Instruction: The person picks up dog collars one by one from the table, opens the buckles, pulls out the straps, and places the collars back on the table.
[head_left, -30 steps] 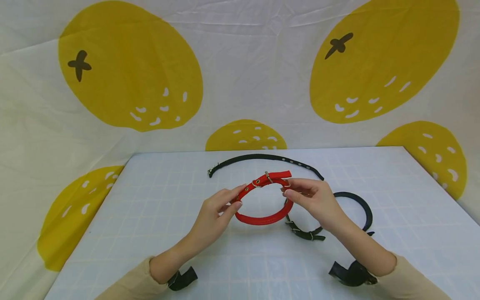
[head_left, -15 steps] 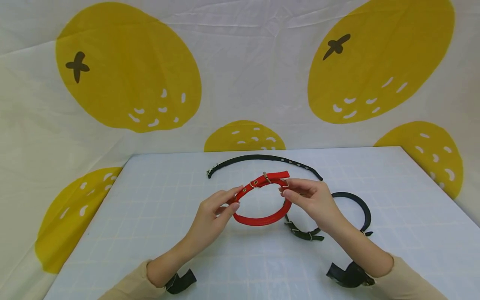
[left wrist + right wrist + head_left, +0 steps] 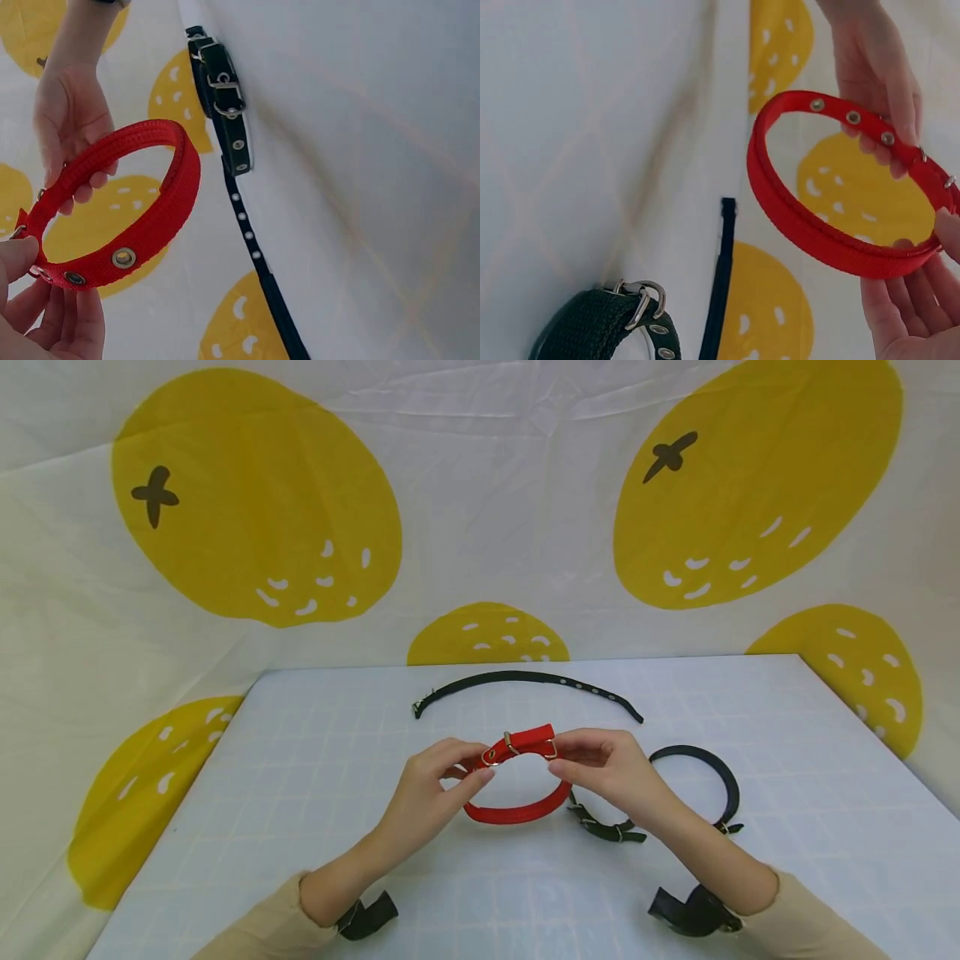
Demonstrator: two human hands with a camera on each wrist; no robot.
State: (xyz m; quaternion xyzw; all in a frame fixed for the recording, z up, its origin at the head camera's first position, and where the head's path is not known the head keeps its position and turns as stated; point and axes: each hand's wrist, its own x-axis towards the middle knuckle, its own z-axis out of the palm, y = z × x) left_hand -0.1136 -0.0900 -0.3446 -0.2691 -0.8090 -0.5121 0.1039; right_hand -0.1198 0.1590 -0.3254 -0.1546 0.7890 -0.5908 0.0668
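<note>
A red collar, buckled into a loop, is held up over the table between both hands. My left hand pinches it at the left, beside the metal D-ring and eyelets. At the right end of the buckled part, my right hand pinches the strap near a metal loop. In the left wrist view the collar's eyelets face the camera. Behind the right hand and forearm lie looped black collars, partly hidden; how many is hard to tell. A black collar lies stretched in a shallow arc farther back.
The table has a pale, faintly gridded cover. Behind it hangs a white cloth with yellow fruit prints. Black bands are around both wrists, by beige sleeves.
The collar's buckled part has lowered and shifted left, tilting more toward the camera. The left fingers now sit closer to the buckle. The right hand has moved slightly left and down with it.
</note>
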